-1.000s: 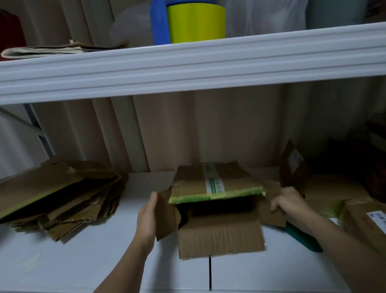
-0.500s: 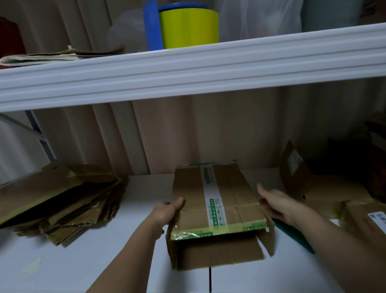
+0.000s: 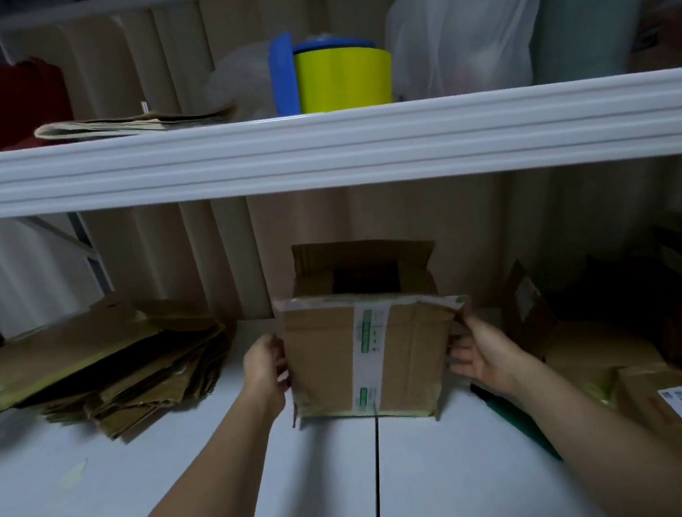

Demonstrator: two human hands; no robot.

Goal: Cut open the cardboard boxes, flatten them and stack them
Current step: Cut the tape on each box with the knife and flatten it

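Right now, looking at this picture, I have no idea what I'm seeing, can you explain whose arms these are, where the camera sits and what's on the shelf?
There is no machine here. A person wears a camera on the head, looking forward and down, so the two bare arms are their own. The left hand and right hand grip the sides of a taped cardboard box standing on the white shelf, its top open. To the left lies a stack of flattened boxes. To the right sit more boxes, one labelled box nearest. A dark green tool lies under the right arm. On the shelf above stands a yellow and blue container.
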